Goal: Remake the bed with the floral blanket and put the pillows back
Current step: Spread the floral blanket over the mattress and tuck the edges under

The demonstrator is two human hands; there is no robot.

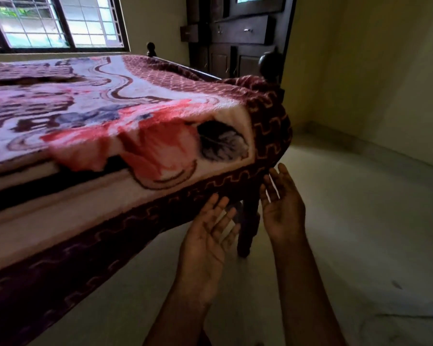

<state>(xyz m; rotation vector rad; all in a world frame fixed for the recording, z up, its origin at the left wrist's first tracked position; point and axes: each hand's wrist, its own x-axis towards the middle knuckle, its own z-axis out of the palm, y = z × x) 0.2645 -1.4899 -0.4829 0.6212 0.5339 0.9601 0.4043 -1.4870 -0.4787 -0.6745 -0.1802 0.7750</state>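
One floral blanket (135, 101) is spread over the bed (193, 71), up and left of the two hands, its dark border (160, 211) hung just above their fingertips (282, 169). The left hand (208, 233) and right hand (283, 208) are held open, fingers straight, nothing grasped; contact with the border cannot be told. One bed leg (247, 228) is seen between them.

The floral blanket (140, 101) lies spread flat over the bed (246, 233). It is white with big red flowers, grey leaves and a dark red edge with wavy lines. It hangs down the near side and bunches up at the corner.
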